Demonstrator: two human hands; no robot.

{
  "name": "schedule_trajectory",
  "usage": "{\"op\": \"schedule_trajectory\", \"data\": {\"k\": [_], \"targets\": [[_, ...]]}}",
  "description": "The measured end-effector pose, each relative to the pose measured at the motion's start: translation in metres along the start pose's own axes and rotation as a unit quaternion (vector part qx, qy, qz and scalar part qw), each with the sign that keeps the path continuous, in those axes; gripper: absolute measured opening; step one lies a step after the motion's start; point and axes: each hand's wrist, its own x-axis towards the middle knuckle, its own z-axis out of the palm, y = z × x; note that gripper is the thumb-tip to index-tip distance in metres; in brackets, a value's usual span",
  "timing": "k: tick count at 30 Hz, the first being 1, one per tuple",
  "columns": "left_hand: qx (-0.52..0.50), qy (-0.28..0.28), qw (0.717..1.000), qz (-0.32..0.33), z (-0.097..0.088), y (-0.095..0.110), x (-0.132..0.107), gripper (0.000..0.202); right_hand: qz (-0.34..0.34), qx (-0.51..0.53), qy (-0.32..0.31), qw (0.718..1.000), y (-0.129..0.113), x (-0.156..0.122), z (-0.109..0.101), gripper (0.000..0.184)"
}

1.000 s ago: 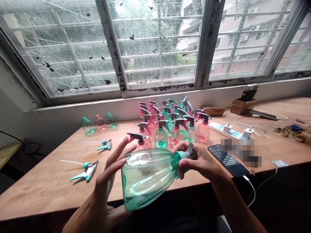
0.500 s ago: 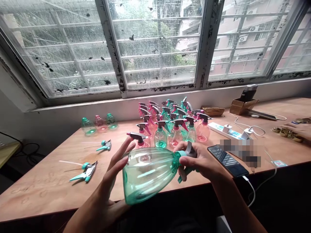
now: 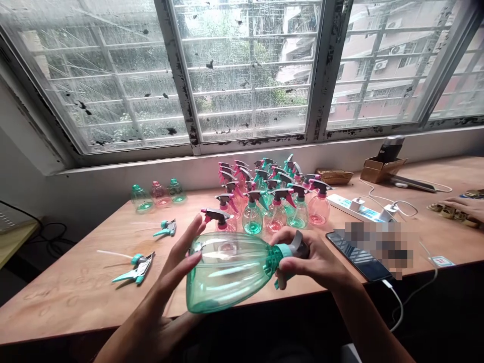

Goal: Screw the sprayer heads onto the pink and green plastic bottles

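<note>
A clear green spray bottle lies sideways in the air at the table's front edge, its base to the left. Around that base my left hand is closed, fingers on the far side and thumb low, partly hidden. My right hand grips the teal collar and the grey-and-teal spray head at the neck; the palm hides part of the head. Just beyond the bottle stands a pink spray bottle with a dark sprayer top. Left of my left hand, a loose teal-grey spray head with its tube rests on the table.
Another loose spray head lies farther back. Several capped pink and green spray bottles stand mid-table. Three bottles without heads, one of them green, stand back left. A phone, power strip and another person's hand are on the right.
The held green bottle has shifted slightly left, its base rising a little. Both hands keep their hold. The view has moved slightly, so the table things appear a little farther right.
</note>
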Motion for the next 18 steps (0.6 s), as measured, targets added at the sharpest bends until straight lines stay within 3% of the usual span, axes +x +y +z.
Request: {"op": "schedule_trajectory", "data": {"k": [4, 7, 10, 12, 15, 18], "targets": [[0.000, -0.010, 1.000, -0.003, 0.000, 0.005, -0.003, 0.088, -0.009, 0.007, 0.020, 1.000, 0.001, 0.003, -0.001, 0.030], [-0.047, 0.009, 0.996, -0.070, 0.004, 0.000, -0.004, 0.103, -0.071, -0.053, 0.063, 0.994, 0.003, 0.000, 0.002, 0.030], [-0.109, 0.018, 0.983, -0.147, 0.008, -0.012, -0.006, 0.104, -0.163, -0.181, 0.131, 0.961, 0.004, -0.005, 0.005, 0.032], [-0.109, 0.014, 0.979, -0.170, 0.008, -0.019, -0.007, 0.098, -0.191, -0.245, 0.147, 0.939, 0.004, -0.005, 0.005, 0.035], [-0.045, 0.023, 0.987, -0.153, 0.006, -0.021, -0.007, 0.083, -0.133, -0.195, 0.118, 0.965, 0.002, -0.001, 0.004, 0.034], [-0.009, 0.031, 0.996, -0.086, 0.004, -0.018, -0.004, 0.077, -0.039, -0.083, 0.099, 0.991, 0.000, 0.003, 0.003, 0.035]]}}
